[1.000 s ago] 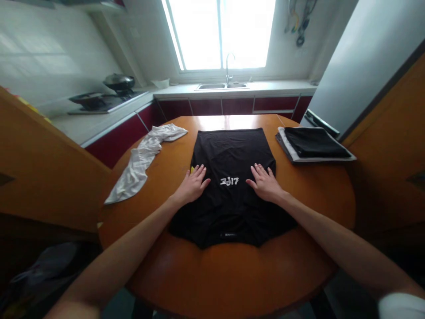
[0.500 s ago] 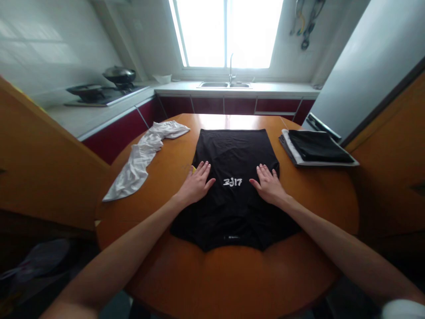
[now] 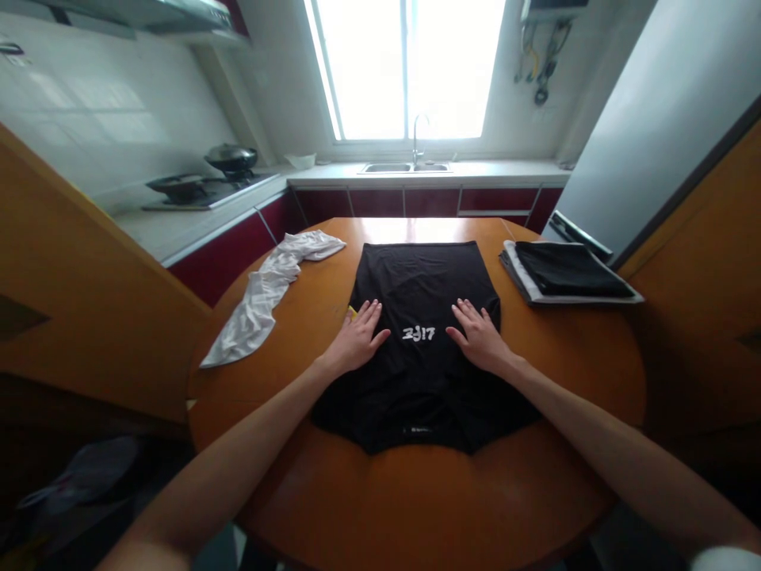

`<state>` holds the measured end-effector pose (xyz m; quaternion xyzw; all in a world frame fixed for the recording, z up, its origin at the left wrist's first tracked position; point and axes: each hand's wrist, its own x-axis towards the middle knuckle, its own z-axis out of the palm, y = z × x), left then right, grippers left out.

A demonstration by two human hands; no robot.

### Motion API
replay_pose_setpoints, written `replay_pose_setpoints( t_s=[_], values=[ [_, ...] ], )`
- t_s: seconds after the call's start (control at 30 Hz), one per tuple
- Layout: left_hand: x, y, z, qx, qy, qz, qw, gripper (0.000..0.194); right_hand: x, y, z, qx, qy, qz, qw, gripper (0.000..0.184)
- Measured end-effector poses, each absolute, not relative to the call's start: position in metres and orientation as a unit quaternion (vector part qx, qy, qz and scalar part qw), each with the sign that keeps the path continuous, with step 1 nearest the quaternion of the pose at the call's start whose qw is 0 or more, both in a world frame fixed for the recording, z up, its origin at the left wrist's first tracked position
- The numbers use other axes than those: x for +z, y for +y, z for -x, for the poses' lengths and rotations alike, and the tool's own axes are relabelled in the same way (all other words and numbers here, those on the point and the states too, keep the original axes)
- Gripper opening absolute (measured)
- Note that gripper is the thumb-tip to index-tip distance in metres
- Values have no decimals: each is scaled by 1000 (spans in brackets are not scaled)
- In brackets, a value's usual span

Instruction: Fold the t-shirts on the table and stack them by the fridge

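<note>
A black T-shirt (image 3: 425, 285) is spread on the wooden table (image 3: 416, 507), its collar toward me and its hem toward the window. White lettering on it appears upside down. My left hand (image 3: 357, 337) lies with fingers stretched out on the shirt's left side; a small yellow patch shows at the edge beside its fingers. On the right side my right hand (image 3: 477, 337) rests palm down, fingers apart. Both hands touch the cloth and grip nothing. The sleeves are partly hidden under my forearms.
A crumpled white garment (image 3: 258, 297) lies on the table's left. At the right edge sits a stack of folded clothes (image 3: 574, 274), black on top. Beyond are a counter with a sink (image 3: 386, 168), a stove with pans (image 3: 231, 159) and a fridge (image 3: 630, 119).
The camera view has tilted and shifted slightly. Both hands stay flat on the black T-shirt in nearly the same places, and the cloth looks the same.
</note>
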<state>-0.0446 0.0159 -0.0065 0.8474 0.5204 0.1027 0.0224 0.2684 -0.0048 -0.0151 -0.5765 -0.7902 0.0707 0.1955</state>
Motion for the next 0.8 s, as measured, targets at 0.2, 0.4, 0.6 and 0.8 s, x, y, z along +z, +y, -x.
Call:
replay_pose_setpoints(
  t_s=[0.2,0.4,0.6,0.8],
  values=[
    [54,-2,63,141,356,-907,173,45,28,-24,-284,108,-829,450,312,32],
    [99,-51,97,23,302,-917,259,22,42,-96,-315,112,-894,368,228,18],
    [79,-112,122,-2,322,-931,173,54,22,-153,-338,38,-923,340,176,24],
    [48,-131,134,36,318,-947,27,51,11,-160,-342,-84,-926,323,176,31]
  ],
)
